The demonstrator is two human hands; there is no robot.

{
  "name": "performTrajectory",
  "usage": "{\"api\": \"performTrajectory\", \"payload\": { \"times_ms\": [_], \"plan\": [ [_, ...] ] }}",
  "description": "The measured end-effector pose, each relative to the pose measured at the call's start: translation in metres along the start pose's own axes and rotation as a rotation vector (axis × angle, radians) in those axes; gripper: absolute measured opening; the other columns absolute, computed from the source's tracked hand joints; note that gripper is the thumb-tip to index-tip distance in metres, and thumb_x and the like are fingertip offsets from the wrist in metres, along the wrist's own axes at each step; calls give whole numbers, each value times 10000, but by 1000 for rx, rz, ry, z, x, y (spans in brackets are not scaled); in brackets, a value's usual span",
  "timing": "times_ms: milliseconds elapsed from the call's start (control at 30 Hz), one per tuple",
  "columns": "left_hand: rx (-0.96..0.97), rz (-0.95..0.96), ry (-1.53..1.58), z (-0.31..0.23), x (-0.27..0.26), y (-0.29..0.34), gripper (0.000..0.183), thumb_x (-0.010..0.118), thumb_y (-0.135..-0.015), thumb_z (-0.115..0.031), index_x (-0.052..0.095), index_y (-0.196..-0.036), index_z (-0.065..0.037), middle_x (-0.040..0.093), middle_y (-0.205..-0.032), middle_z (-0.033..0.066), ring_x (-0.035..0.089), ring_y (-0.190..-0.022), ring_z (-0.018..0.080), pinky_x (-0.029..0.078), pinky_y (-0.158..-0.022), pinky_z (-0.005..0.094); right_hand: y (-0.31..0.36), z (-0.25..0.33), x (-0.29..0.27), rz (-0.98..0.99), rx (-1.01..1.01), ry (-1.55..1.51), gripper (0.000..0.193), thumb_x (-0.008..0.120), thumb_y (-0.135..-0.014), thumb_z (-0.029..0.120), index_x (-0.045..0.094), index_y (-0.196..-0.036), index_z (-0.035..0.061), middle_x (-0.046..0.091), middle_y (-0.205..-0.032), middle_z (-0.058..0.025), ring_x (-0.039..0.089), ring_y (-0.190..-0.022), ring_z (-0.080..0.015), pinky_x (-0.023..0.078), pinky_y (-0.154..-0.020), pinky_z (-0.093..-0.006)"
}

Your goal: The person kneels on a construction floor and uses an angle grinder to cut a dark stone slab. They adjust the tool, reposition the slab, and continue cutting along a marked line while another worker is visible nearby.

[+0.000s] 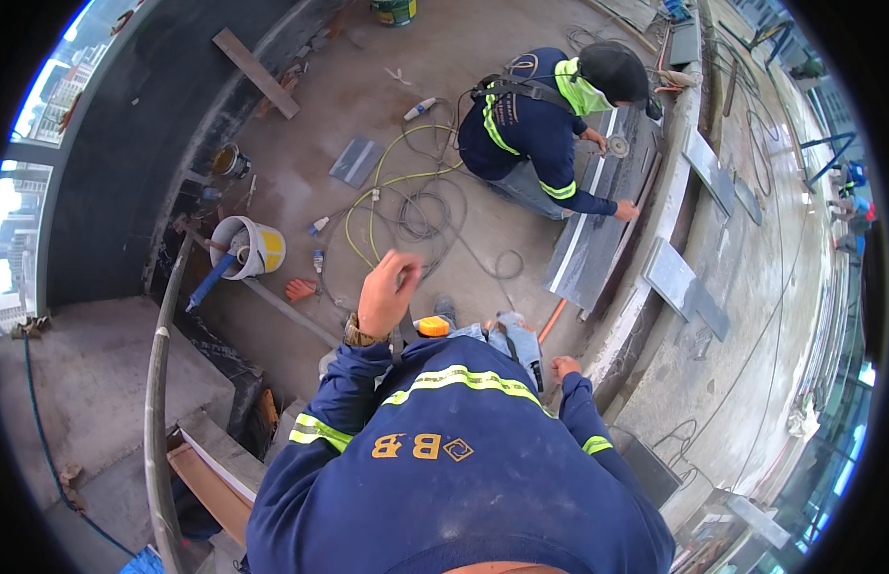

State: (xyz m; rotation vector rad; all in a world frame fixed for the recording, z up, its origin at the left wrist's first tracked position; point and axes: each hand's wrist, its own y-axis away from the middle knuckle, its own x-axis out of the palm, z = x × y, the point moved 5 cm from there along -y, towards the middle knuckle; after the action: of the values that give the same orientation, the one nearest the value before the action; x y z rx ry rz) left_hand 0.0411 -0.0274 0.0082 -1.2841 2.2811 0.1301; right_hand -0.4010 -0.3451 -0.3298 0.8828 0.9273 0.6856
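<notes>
My left hand (385, 295) is raised in front of my chest, above the cables on the floor. Its fingers are curled toward the thumb, and nothing shows in them. A watch (362, 331) sits on that wrist. Low on my right side, my right hand (564, 367) is closed; whatever it may hold is hidden. A yellow-orange object (432, 326) is at my waist, close to the left forearm. Between my body and the right hand is a grey-blue item (518, 342) I cannot identify. An orange rod or tube (553, 320) lies just beyond it.
A crouching co-worker (531, 124) holds a round disc tool (617, 145) over a dark slab (588, 234). Tangled cables (425, 215) cover the floor ahead. To the left stand a white bucket (263, 251) and a pole (157, 402). A raised curb (655, 239) runs along the right.
</notes>
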Motion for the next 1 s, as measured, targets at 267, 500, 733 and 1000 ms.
{"api": "performTrajectory", "payload": {
  "times_ms": [267,500,733,1000],
  "plan": [
    [1161,-461,431,-215,-141,-135,263,776,-746,-75,558,-892,-94,602,-835,29,635,-697,189,547,-625,343,-54,132,89,81,-581,776,285,594,-883,291,721,-1056,102,727,-968,-126,704,-881,-312,560,-764,-467],
    [711,267,69,-50,-77,-355,271,734,-747,-143,612,-980,-75,593,-906,88,588,-776,274,472,-657,431,-137,255,213,275,-401,942,346,591,-882,351,728,-1072,98,721,-1005,-171,693,-942,-347,538,-821,-474],
    [-743,240,-469,454,-171,-263,389,633,-899,-309,608,-1131,2,654,-1145,201,660,-1021,330,535,-831,427,-192,573,297,212,-527,671,370,672,-834,385,744,-1000,63,718,-956,-196,693,-868,-373,536,-769,-452],
    [-1426,857,-479,507,-264,-148,376,608,-880,-407,694,-1138,-147,738,-974,92,707,-882,240,553,-769,408,-216,955,314,8,-531,156,165,704,-854,241,726,-902,84,692,-714,-62,635,-588,-151,516,-584,-324]
  ]
}}
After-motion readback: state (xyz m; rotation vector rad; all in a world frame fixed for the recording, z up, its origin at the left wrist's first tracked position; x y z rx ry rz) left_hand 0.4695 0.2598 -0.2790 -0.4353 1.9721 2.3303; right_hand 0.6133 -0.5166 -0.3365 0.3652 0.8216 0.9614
